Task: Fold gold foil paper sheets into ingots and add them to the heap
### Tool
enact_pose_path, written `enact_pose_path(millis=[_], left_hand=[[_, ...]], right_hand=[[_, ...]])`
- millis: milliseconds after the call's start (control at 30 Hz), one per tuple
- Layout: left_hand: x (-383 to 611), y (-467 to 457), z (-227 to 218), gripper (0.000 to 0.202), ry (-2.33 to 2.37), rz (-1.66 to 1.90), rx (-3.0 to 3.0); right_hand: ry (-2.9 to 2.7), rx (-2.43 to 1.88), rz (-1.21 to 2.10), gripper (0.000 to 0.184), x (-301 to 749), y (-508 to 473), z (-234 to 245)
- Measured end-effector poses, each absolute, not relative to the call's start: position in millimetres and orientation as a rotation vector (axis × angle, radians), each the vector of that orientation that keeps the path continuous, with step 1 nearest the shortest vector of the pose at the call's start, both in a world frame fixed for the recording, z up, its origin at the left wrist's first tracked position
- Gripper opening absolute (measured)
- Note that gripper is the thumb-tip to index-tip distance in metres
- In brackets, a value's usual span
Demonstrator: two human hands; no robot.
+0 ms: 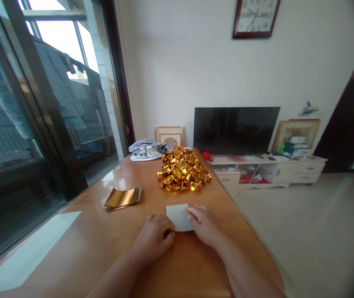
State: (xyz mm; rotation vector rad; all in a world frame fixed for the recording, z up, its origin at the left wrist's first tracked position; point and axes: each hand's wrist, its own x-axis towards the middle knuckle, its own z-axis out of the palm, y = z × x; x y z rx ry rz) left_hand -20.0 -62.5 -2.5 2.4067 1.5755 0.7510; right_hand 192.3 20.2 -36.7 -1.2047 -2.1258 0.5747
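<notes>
A small sheet of paper (177, 217), pale side up, lies on the wooden table between my two hands. My left hand (157, 234) is closed at its lower left corner, with the fingers curled and the thumb near the edge. At the right edge, my right hand (204, 223) pinches the paper between thumb and forefinger. Beyond the hands sits a heap of folded gold foil pieces (183, 169). To the left rests a stack of gold foil sheets (122, 198), slightly curled, with pale edges showing.
Grey cloth (145, 150) lies at the table's far end. A large pale sheet (30, 252) covers the table's left edge beside the glass door (40, 103). Past the table's right edge stand a television (235, 130) and a low white cabinet (276, 174).
</notes>
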Motion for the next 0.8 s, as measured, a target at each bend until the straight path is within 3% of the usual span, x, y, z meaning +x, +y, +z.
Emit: enact_pose_path(millis=[800], left_hand=[[-19.8, -56.5, -4.3, 0.015, 1.608, 0.749, 2.290]], right_hand=[[-2.166, -1.087, 1.053, 0.023, 209.8, 11.4, -22.2]])
